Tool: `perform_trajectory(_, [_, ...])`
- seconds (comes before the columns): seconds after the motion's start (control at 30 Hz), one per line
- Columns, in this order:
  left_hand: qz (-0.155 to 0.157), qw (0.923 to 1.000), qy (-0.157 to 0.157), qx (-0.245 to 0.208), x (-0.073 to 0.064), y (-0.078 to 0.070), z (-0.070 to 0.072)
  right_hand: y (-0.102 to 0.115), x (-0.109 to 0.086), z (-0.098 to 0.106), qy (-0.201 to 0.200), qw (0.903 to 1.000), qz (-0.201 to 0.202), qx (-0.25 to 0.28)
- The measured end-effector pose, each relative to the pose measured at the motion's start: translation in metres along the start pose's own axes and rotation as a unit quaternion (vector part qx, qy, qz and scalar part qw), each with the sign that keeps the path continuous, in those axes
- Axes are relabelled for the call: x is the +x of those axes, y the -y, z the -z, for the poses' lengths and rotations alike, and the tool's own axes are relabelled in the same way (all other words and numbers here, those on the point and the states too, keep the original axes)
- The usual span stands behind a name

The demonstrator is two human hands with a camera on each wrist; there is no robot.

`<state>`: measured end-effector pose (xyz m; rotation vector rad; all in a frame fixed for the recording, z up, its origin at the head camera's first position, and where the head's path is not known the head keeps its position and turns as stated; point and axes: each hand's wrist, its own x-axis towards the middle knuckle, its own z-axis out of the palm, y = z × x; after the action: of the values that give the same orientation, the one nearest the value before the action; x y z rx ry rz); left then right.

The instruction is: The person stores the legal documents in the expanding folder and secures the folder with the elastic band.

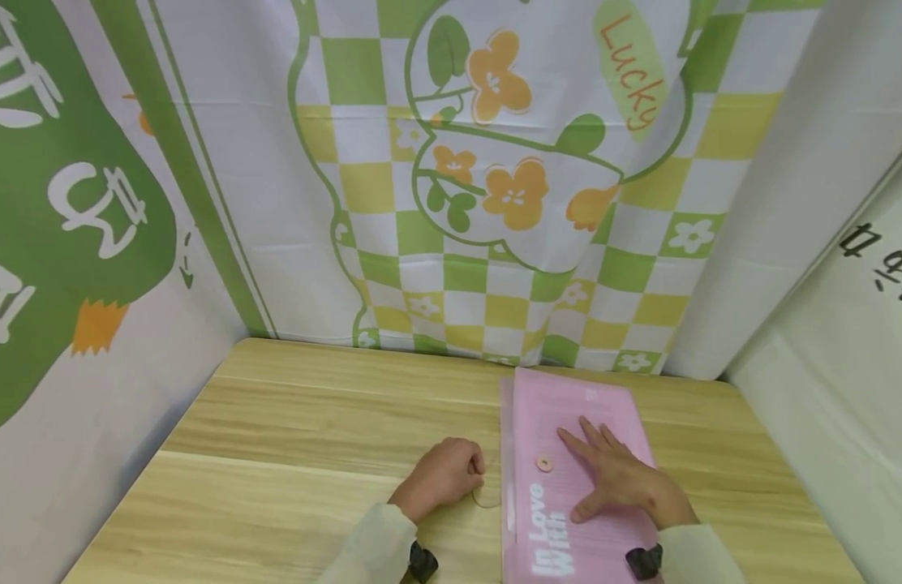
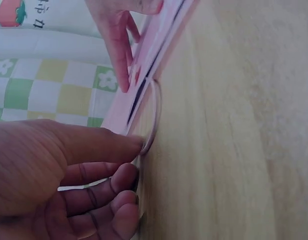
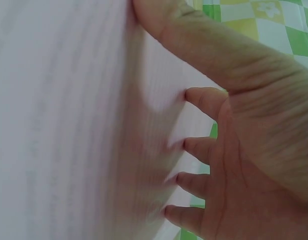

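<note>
A pink translucent document folder (image 1: pixel 568 397) lies on the table, with white lettering "In Love With" and a small round button (image 1: pixel 543 463) on its cover. My right hand (image 1: pixel 620 483) rests on the cover, fingers spread and fingertips pressing it. Left of the folder, my left hand (image 1: pixel 444 474) pinches a thin cord (image 2: pixel 156 107) between thumb and fingers. That cord loops from the folder's edge to the thumb tip in the left wrist view. Printed lines show through the cover in the right wrist view.
The wood-grain table (image 1: pixel 298 422) extends on both sides of the folder. A green and yellow checkered curtain (image 1: pixel 466 268) hangs along its back edge, with printed cloth walls at left and right. Dark straps (image 1: pixel 423 561) circle both wrists.
</note>
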<state>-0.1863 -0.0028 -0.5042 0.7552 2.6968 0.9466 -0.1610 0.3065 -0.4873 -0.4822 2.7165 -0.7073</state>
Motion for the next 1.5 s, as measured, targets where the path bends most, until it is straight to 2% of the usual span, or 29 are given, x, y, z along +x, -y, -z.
perform_trajectory(0.17, [0.016, 0.9991, -0.028, 0.028, 0.003, 0.000, -0.005, 0.000, 0.000, -0.001, 0.000, 1.0000, 0.001, 0.001])
perform_trajectory(0.4, [0.043, 0.9980, -0.036, 0.028, 0.002, -0.004, -0.007, 0.001, -0.001, 0.000, -0.001, 1.0000, 0.001, 0.000])
perform_trajectory(0.67, [0.033, 0.9981, -0.042, 0.032, 0.001, -0.005, -0.008, 0.001, -0.002, 0.000, 0.003, 1.0000, -0.005, 0.007])
perform_trajectory(1.07, [0.018, 0.9964, -0.049, 0.066, 0.002, -0.006, -0.009, 0.001, -0.001, 0.000, 0.008, 0.9999, -0.010, 0.009])
perform_trajectory(1.5, [0.033, 0.9943, -0.048, 0.089, 0.003, -0.012, -0.008, 0.002, -0.002, 0.001, 0.011, 0.9997, -0.006, 0.021])
